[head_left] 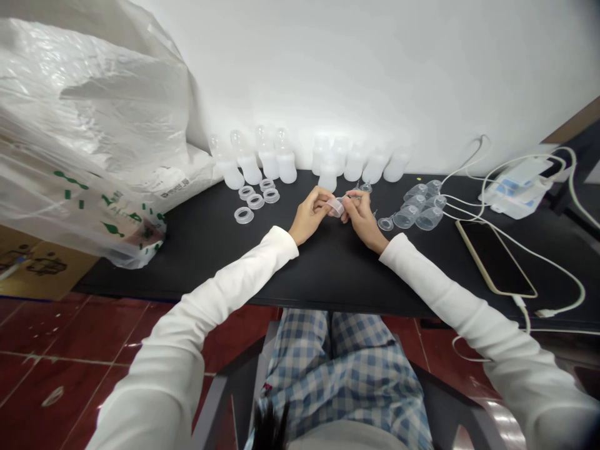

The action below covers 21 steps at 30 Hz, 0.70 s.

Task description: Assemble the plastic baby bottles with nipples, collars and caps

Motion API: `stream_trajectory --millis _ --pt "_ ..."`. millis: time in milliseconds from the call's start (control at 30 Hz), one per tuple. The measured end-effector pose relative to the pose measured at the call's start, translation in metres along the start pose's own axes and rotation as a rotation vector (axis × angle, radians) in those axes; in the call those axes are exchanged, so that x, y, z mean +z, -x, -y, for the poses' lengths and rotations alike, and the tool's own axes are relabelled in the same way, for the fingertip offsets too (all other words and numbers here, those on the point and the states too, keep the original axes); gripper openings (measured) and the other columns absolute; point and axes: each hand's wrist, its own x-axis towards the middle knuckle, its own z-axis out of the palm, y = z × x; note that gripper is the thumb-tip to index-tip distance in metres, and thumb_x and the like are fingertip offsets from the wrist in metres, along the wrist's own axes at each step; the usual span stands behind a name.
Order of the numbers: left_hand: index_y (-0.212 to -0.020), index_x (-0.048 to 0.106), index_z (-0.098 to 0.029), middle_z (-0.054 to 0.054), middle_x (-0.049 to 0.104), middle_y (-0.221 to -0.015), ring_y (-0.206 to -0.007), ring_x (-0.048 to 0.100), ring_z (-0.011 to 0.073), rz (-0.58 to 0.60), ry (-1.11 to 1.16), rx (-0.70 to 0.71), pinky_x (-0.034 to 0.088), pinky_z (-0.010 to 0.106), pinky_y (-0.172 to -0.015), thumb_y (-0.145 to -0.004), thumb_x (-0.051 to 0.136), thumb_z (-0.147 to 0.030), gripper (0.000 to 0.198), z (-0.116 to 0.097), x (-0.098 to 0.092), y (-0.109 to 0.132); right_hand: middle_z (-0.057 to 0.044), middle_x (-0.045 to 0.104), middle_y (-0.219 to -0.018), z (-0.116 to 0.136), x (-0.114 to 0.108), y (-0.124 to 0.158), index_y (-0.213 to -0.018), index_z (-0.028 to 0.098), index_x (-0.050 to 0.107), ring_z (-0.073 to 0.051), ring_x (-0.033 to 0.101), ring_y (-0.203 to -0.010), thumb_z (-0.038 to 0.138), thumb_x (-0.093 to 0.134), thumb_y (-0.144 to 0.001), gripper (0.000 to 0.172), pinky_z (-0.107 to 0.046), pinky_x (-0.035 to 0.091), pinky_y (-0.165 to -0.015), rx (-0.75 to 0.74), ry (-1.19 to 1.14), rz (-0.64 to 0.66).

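In front of me, above the black table, my left hand (310, 214) pinches a translucent bottle collar ring (335, 207). Close at its right side is my right hand (362, 219), its fingers closed on a small clear piece that looks like a bottle nipple, mostly hidden by the fingers. Just behind my hands stands a frosted baby bottle (327, 179) without a top. More loose nipples (385, 224) lie to the right of my right hand. Several collar rings (255, 200) lie on the table to the left.
Several bottles with clear domed caps (285, 156) stand back left, and open bottles (375, 165) line the wall. Clear caps (415, 206) sit at right, beside a phone (495, 257), white cables and a white power strip (518, 184). Large plastic bags (103, 106) fill the left.
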Motion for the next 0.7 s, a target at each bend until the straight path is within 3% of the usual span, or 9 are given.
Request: stream_trajectory --millis 167,300,433,533,700 --pt "-0.101 0.059 -0.021 0.004 0.068 -0.104 -0.086 0.068 0.0130 -0.006 0.009 0.039 0.057 0.027 -0.080 -0.088 0.074 -0.039 0.027 -0.0014 -0.0003 -0.0003 0.002 0.059 -0.077 0.0040 -0.0019 -0.0025 -0.093 0.022 0.062 -0.011 0.053 -0.063 0.076 0.061 -0.087 0.054 -0.026 0.048 -0.058 -0.022 -0.016 0.055" --pt "-0.105 0.057 -0.022 0.006 0.069 -0.108 -0.099 0.069 0.0160 -0.026 -0.005 -0.010 0.057 0.032 -0.092 -0.089 0.071 -0.032 0.023 -0.0012 -0.0014 -0.0010 0.000 0.060 -0.079 0.0041 -0.0008 -0.0013 -0.094 0.023 0.060 -0.013 0.054 -0.066 0.076 0.063 -0.086 0.054 -0.029 0.050 -0.061 -0.056 0.044 -0.045" --pt "-0.108 0.058 -0.023 0.007 0.069 -0.113 -0.105 0.068 0.0175 0.008 0.019 -0.020 0.056 0.034 -0.093 -0.097 0.059 -0.038 0.020 -0.0024 -0.0033 -0.0005 -0.002 0.062 -0.085 0.0015 -0.0002 0.0003 -0.099 0.024 0.056 -0.015 0.059 -0.072 0.074 0.059 -0.089 0.052 -0.031 0.052 -0.065 -0.091 0.129 -0.107" --pt "-0.112 0.059 -0.023 0.008 0.069 -0.119 -0.112 0.068 0.0194 0.068 0.042 -0.003 0.056 0.034 -0.094 -0.096 0.061 -0.049 0.031 -0.0030 -0.0022 0.0007 -0.004 0.062 -0.089 0.0014 -0.0003 0.0013 -0.101 0.024 0.055 -0.017 0.062 -0.077 0.072 0.057 -0.091 0.049 -0.032 0.053 -0.068 -0.133 0.169 -0.113" --pt "-0.117 0.056 -0.024 0.009 0.068 -0.122 -0.112 0.069 0.0207 0.120 0.023 -0.014 0.055 0.033 -0.093 -0.080 0.078 -0.060 0.056 -0.0021 0.0008 0.0011 -0.005 0.063 -0.094 0.0025 -0.0006 0.0019 -0.100 0.024 0.056 -0.017 0.063 -0.079 0.069 0.056 -0.093 0.046 -0.034 0.054 -0.072 -0.184 0.174 -0.125"
